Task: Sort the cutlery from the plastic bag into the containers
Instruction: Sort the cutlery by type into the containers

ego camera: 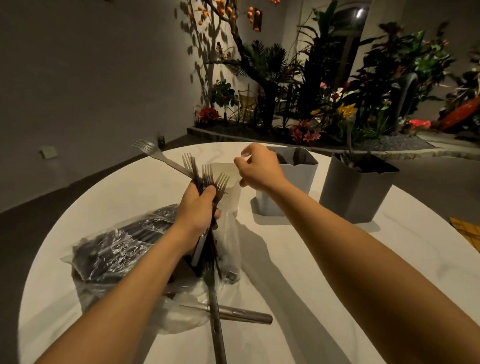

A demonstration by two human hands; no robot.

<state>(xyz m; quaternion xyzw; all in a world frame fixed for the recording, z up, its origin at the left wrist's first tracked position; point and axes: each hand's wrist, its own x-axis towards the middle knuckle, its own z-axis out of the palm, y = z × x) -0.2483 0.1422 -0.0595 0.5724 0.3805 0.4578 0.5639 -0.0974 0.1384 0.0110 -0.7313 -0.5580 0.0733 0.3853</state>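
The left hand (199, 207) clamps four forks (206, 175) tines-up, the right hand (257, 167) pinches the plastic bag (228, 236), and two containers (296, 183) stand beyond.

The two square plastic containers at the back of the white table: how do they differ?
The light grey container is paler and stands nearer the hands; the dark grey container is darker and sits further right. The right hand, pinching the clear plastic bag, overlaps the light one; nothing covers the dark one. Both are upright, tapered, and already hold cutlery.
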